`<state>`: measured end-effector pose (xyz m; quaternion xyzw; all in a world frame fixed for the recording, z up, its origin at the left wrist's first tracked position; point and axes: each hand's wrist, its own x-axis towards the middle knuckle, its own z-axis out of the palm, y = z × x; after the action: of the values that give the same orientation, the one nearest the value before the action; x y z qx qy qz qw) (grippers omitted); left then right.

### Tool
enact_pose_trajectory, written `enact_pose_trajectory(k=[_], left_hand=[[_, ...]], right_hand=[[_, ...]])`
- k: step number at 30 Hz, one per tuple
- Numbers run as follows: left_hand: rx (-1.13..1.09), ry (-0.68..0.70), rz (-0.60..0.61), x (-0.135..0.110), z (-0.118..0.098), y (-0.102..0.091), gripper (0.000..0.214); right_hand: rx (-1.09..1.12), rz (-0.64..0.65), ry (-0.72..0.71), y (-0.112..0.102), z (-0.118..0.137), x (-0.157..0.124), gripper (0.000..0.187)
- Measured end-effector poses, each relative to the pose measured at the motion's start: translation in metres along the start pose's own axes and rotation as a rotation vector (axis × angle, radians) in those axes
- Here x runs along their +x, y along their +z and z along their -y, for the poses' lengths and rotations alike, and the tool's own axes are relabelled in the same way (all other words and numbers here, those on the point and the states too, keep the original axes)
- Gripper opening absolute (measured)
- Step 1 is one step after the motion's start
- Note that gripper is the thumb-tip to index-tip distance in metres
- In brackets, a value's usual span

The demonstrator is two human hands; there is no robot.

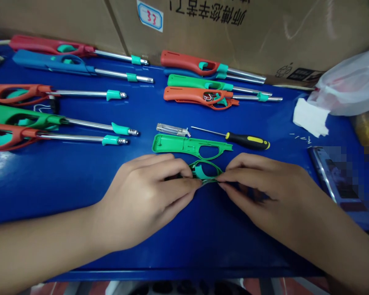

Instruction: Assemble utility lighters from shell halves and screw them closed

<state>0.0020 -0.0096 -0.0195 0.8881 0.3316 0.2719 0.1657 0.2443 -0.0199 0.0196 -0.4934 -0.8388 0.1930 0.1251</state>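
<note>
From here: blue bench (74, 176), 2 hands over it. Left hand (155, 188) closed round the left of a green lighter handle (199, 172); right hand (270, 186) pinches its right tip, fingertips nearly together, exact part unclear. Handle lies between both, neither nearer, long axis left-right. Green half shell (178, 144) just beyond, roughly parallel; screwdriver (247, 140) farther right.
</note>
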Motion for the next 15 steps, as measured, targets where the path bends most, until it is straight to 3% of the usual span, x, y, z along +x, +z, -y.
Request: enact_pose_trajectory(k=[5, 15], left_hand=[[-0.005, 0.005, 0.002, -0.0001, 0.0002, -0.0017, 0.012], [-0.016, -0.004, 0.009, 0.0006, 0.0004, -0.0006, 0.010]], right_hand=[[0.029, -0.051, -0.028, -0.0003, 0.0014, 0.0006, 0.021], [0.055, 0.004, 0.012, 0.0013, 0.0007, 0.0084, 0.015]])
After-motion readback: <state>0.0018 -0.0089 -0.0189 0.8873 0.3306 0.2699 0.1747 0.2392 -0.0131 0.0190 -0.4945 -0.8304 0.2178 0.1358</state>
